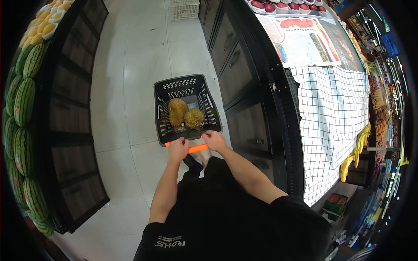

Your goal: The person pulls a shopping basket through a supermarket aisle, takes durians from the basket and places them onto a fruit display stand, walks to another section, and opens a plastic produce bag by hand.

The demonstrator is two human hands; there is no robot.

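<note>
Both of my hands are closed around the orange handle [198,148] of a black plastic basket [179,81] with slotted walls. My left hand [177,150] grips the handle's left part, and my right hand [214,140] grips its right end. Inside the basket, two spiky yellow-brown durians lie side by side: a longer durian [177,112] on the left and a rounder durian [193,118] on the right. Below the handle my legs and a dark shoe partly show. What carries the basket from beneath is hidden.
Dark cabinets line the aisle of pale floor tiles [130,87]. Watermelons [25,102] and yellow fruit [41,28] sit on the left. On the right are a checked cloth [333,113], a newspaper [302,41], red fruit [283,8] and bananas [359,145]. Ahead stands a white crate [184,9].
</note>
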